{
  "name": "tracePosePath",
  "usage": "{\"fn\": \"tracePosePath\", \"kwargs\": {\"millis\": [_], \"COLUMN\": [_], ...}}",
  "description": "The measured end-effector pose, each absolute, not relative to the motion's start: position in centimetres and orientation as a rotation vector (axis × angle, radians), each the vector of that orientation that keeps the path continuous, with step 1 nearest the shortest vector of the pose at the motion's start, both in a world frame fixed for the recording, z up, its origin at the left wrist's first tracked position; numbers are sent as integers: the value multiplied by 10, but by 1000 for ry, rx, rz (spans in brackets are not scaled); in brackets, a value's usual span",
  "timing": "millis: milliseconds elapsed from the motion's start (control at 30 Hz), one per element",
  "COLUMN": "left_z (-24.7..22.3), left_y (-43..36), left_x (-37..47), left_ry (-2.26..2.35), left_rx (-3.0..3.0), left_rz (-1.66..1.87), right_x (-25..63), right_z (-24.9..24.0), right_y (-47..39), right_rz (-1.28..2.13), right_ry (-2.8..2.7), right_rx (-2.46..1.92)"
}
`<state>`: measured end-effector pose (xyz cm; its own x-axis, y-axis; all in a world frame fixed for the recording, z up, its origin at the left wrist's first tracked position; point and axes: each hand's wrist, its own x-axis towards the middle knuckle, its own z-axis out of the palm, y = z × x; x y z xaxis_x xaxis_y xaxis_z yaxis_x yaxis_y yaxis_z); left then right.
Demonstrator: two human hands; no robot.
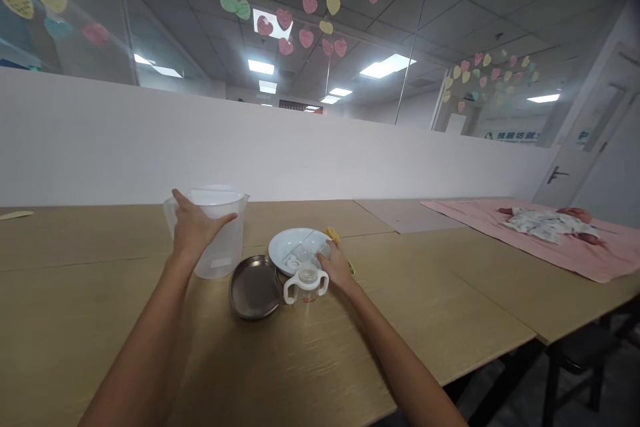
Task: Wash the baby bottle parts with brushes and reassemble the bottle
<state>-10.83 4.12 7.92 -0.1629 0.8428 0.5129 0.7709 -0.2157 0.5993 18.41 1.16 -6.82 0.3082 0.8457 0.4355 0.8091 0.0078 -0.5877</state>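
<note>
My left hand (194, 227) is wrapped against the near side of a translucent plastic pitcher (220, 253), its thumb stretched across the front below the rim. A white bowl (280, 247) holds clear and white plastic pieces (300, 255). Over the bowl's right edge, the fingers of my right hand (335, 265) are bent; what they grip is partly hidden. Just in front of the bowl stands a clear baby bottle (307, 283) with two white handles, close to my right fingertips. Between pitcher and bottle lies a round metal dish (255, 288).
A yellow item (332, 235) pokes out behind the bowl. Farther right, a baby doll (545, 223) in patterned clothing lies on a pink cloth (470, 213). A low white wall (300, 160) with glass above borders the table (425, 300). A dark stool (580, 350) stands beyond the right edge.
</note>
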Motion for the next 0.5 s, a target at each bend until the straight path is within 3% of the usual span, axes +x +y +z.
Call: {"fn": "tracePosePath", "kwargs": {"millis": [200,500], "left_z": [85,87], "left_y": [39,27], "left_x": [-104,-72], "left_ry": [1808,1227], "left_rx": [2116,2681], "left_rz": [1337,1403], "right_x": [179,180], "right_z": [-67,-73], "right_y": [8,3], "right_rz": [81,69], "right_ry": [-1374,-1353], "right_rx": [-1741,-1644]}}
